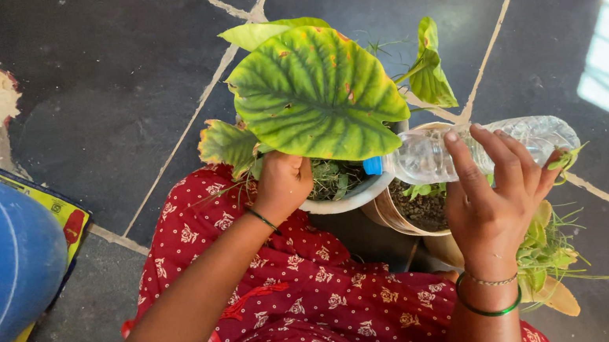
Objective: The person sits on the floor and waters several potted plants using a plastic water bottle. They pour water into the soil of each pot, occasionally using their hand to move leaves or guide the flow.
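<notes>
Watering is happening mid-frame: right hand (493, 204) is gripping tipped bottle (476, 148) over white pot (348, 198); left hand (283, 184) is gripping stems; tipping further looks needed.

The right hand (496, 204) tips a clear plastic bottle (476, 147) toward the white pot (348, 198), which the left hand (283, 186) grips.

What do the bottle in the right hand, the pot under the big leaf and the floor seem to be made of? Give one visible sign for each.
Bottle: clear thin plastic, see-through, ribbed, with a blue cap.
Pot: probably white plastic or glazed ceramic; smooth pale rim, hard to tell.
Floor: dark stone slabs, matte, with pale joints.
</notes>
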